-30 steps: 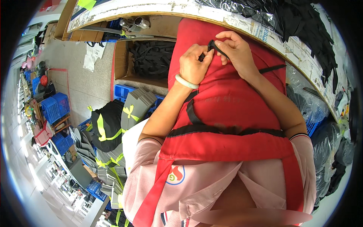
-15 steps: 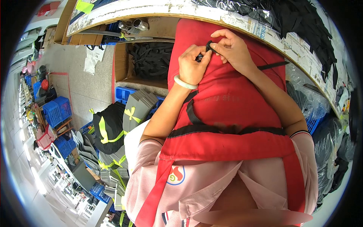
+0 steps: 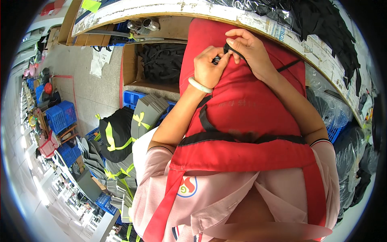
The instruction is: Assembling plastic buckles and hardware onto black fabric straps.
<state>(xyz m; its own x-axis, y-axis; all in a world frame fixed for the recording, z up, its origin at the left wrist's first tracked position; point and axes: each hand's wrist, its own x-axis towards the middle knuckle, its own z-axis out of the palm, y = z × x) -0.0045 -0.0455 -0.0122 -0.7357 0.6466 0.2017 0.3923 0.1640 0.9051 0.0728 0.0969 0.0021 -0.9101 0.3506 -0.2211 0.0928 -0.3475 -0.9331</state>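
Note:
Both hands meet above my lap, over the red apron (image 3: 242,117). My left hand (image 3: 209,67), with a pale bangle (image 3: 200,85) at the wrist, is closed in a pinch on a narrow black strap (image 3: 227,48). A dark bunched part of it shows inside the curled fingers. My right hand (image 3: 253,54) grips the same strap between thumb and fingers, close beside the left fingertips. The strap bends in a small loop between the hands. Whether a buckle is on it I cannot tell.
A worn white worktable (image 3: 181,9) curves across the top, with a heap of black straps (image 3: 322,28) at its right. Below it stands a cardboard box (image 3: 130,66) of black strips. Grey bundles (image 3: 147,111) with yellow-green ties lie at left, and plastic bags (image 3: 350,149) at right.
Both hands have shifted slightly right. The strap now runs across the right hand's fingers, and its loop has turned. The right thumb has lifted a little.

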